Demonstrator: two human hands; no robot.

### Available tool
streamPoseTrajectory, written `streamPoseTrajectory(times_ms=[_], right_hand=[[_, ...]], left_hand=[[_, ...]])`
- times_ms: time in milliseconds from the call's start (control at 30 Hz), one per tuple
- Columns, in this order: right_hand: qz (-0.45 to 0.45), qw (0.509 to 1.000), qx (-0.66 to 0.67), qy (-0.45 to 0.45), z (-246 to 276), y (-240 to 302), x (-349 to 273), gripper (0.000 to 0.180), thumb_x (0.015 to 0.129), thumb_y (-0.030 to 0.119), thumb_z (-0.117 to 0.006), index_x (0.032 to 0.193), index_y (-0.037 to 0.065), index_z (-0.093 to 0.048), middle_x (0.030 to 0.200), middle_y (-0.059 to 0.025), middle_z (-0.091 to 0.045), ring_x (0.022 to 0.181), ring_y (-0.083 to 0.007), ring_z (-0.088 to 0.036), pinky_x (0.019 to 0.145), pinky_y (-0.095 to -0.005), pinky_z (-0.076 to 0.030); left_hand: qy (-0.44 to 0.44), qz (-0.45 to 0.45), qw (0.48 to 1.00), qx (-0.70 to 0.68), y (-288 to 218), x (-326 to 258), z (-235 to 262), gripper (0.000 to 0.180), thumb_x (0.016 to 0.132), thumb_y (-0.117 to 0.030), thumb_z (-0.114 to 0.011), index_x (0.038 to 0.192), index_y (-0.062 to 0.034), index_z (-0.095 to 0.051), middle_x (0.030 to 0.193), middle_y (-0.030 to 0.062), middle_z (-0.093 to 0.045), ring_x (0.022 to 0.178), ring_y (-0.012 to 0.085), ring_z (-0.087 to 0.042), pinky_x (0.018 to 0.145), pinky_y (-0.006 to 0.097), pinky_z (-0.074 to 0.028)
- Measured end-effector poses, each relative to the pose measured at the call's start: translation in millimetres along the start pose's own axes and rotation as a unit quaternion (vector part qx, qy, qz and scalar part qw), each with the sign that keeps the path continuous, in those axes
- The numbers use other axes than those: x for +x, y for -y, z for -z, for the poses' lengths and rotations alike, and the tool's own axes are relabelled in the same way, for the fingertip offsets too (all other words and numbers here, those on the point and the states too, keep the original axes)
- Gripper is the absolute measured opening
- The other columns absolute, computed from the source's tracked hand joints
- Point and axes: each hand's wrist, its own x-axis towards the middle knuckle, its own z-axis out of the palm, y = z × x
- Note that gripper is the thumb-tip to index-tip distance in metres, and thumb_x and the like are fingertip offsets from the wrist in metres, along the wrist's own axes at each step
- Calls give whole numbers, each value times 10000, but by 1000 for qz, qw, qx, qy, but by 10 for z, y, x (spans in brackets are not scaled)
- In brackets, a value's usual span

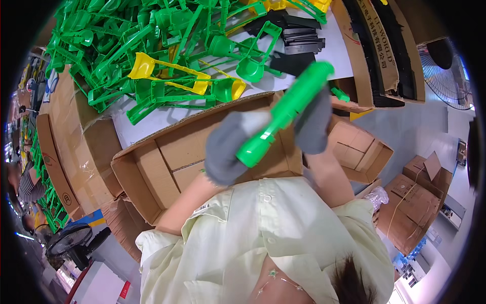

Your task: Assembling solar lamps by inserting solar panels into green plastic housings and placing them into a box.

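Between my two hands a long green plastic housing (296, 104), shaped like a torch body, slants up to the right, slightly blurred. My left hand (227, 148), in a grey knitted glove, is closed around its lower, near end. The gloved right hand (314, 124) grips it farther up, partly hidden behind it. Below them lies an open shallow cardboard box (144, 169). Beyond the box, a big heap of green plastic housings (136, 45) covers the table, with a few yellow housings (174, 72) among them. Flat black pieces (304, 38) are stacked to the right.
Cardboard cartons holding black parts (387, 50) stand at the far right. A second open box (357, 149) sits lower, beside a closed carton (412, 205). A tall carton (83, 152) is at left. Fans stand at the right (443, 76) and lower left (71, 240).
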Motion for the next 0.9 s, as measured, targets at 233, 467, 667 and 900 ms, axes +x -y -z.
streamPoseTrajectory(times_ms=[233,467,667,900], right_hand=[[124,937,-317,79,87,735,-290,234,935,217,-476,1075,31,-498,708,-18,-555,530,-38,-446,435,-173,-344],[-62,874,-426,225,-52,473,-462,212,937,181,-463,1086,42,-522,656,-17,-582,474,-26,-468,419,-158,-346],[-47,861,-464,200,-60,477,-463,152,921,142,-488,1026,45,-539,589,-3,-544,458,-23,-448,409,-171,-332],[13,776,-597,205,-22,462,-481,159,887,175,-577,954,33,-553,593,-68,-573,485,-173,-547,489,-277,-424]], left_hand=[[-94,384,837,-377,-14,-61,337,360,898,-93,-526,1225,52,-497,1059,186,-617,823,235,-647,686,314,-559],[-49,440,801,-402,9,-111,264,343,877,-80,-544,1189,61,-520,1015,191,-623,857,264,-654,700,339,-565],[-34,420,811,-407,37,-129,245,324,861,-64,-555,1146,88,-538,971,192,-633,820,268,-662,686,342,-569],[-41,433,804,-405,54,-178,153,321,866,-72,-573,1153,67,-541,926,182,-632,770,279,-667,600,325,-562]])
